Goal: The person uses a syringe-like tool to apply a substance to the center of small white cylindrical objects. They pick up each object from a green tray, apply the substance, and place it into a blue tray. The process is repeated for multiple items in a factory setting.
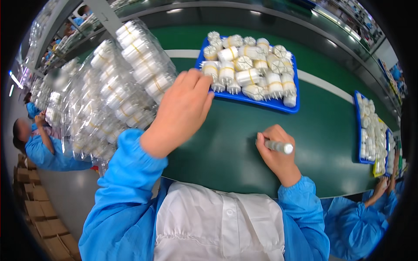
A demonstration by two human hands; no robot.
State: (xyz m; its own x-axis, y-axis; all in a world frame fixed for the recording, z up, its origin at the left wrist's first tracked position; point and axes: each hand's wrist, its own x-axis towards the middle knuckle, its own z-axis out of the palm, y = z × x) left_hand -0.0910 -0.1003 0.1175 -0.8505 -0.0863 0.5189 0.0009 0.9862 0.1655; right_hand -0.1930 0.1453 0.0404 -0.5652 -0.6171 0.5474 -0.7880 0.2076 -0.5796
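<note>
Head view: white banded bundles (248, 77) are lying in blue tray (257, 104), probably light, pins (234, 91) likely fragile, best held mid-barrel; left hand (185, 108) is hanging by tray's left edge, grip hidden; right hand (278, 154), tray's near side, is gripping pen-like stick (275, 146).

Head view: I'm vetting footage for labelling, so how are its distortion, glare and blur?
Head view: black rim around the fisheye picture, pale stripe bending across the table; glints on the clear plastic bags, soft sheen on the green table; left hand, right hand and grey marker fairly clear, far workers at upper left small and soft.
</note>
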